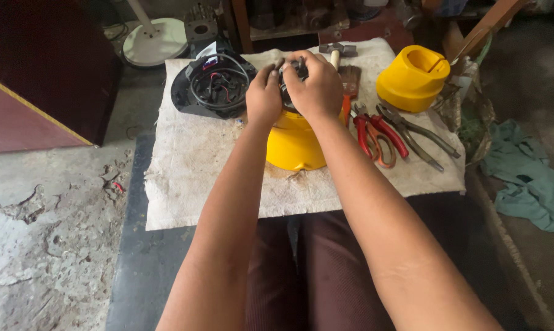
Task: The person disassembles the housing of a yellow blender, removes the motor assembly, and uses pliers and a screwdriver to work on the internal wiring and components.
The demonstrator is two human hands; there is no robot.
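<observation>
Both your left hand (263, 95) and right hand (312, 86) grip the dark motor part (292, 72) atop the yellow housing (295, 142); not seated yet. Wired black base (212, 86) far left, untouched.

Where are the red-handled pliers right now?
In the head view, the red-handled pliers lie on the white cloth right of the yellow housing under both hands, between the paintbrush and the grey pliers.
</observation>
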